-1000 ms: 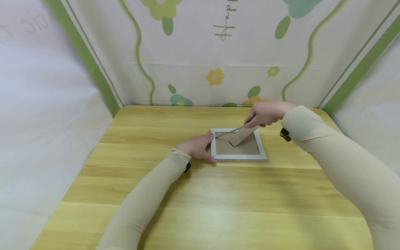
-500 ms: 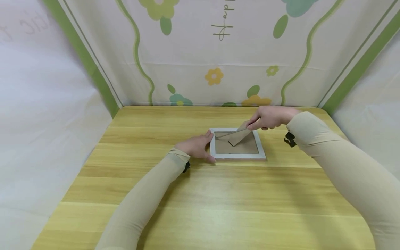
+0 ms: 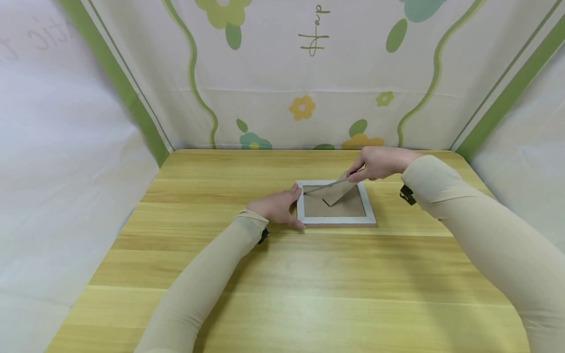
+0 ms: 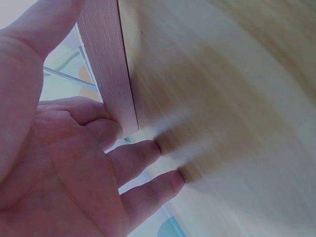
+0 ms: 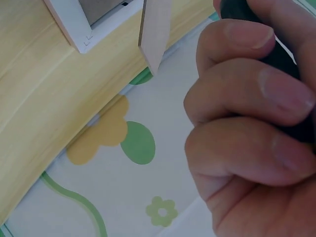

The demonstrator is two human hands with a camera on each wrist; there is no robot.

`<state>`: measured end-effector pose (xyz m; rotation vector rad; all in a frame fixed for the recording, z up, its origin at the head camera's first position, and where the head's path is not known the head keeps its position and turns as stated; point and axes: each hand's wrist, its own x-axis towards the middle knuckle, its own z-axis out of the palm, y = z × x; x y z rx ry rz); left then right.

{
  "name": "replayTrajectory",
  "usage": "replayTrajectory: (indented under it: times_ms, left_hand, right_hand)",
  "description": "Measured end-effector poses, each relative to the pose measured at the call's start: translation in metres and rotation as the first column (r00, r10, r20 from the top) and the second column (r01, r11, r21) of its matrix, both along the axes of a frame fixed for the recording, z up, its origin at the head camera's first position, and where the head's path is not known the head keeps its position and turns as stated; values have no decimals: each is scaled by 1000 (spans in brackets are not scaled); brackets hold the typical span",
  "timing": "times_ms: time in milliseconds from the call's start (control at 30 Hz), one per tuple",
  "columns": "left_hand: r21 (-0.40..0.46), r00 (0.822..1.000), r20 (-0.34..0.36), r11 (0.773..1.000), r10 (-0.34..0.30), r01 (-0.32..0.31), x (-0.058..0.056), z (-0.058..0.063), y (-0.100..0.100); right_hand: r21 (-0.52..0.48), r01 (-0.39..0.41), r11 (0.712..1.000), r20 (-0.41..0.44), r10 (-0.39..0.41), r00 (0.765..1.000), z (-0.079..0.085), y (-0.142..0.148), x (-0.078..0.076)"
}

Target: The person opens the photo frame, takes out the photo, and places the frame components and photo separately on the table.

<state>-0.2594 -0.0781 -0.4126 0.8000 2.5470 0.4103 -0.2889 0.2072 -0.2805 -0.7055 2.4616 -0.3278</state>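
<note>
A white picture frame [image 3: 337,221] lies back side up on the wooden table, its brown backing board [image 3: 348,210] showing. An easel leg [image 3: 339,194] stands tilted up from the board. My left hand [image 3: 274,208] holds the frame's left side, thumb at the near corner and index finger at the far one. In the left wrist view two fingertips [image 4: 170,182] rest on the table beside the frame's edge. My right hand [image 3: 380,162] grips a screwdriver [image 3: 324,186] by its dark handle [image 5: 284,60]. The thin metal shaft slants down left, its tip at the frame's inner left edge.
The wooden table [image 3: 282,294] reaches around the frame on all sides. Behind it hangs a white curtain [image 3: 265,68] printed with flowers, with plain white sheets at both sides. The raised easel leg stands close to the screwdriver shaft.
The right hand with the screwdriver shifts right and lower, then slightly back up and left. The tip stays at the frame's inner left edge. The left hand and frame keep their place.
</note>
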Motion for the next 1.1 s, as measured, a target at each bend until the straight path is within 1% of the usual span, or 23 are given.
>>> replayTrajectory:
  times_ms: [200,267,400,567,733,800,933,1100]
  left_hand:
    - [3,1000,5,1000,6,-6,0,1,-1]
    - [5,1000,8,1000,7,-7,0,1,-1]
    - [-2,1000,5,1000,4,-4,0,1,-1]
    - [-2,1000,7,1000,1,-1,0,2,-1]
    - [3,1000,6,1000,-1,1,1,4,-1]
    - [3,1000,3,1000,-3,3,1,4,-1]
    - [-4,1000,1,1000,-2,2,1,5,-1]
    - [-1,1000,3,1000,0,0,2,7,-1]
  right_hand:
    - [40,-53,998,-32,54,998,8,-11,-3]
    - [72,-74,995,-62,79,995,11,-15,-4]
    - [122,-93,988,-93,105,990,18,-24,-5]
    - [178,-67,982,-73,81,994,26,-34,-5]
    - [230,-91,969,-66,108,992,32,-46,-5]
    - [241,-100,965,-62,118,991,33,-50,-6]
    - [256,-90,962,-59,108,992,35,-54,-5]
    - [247,-86,965,-53,103,993,35,-56,-5]
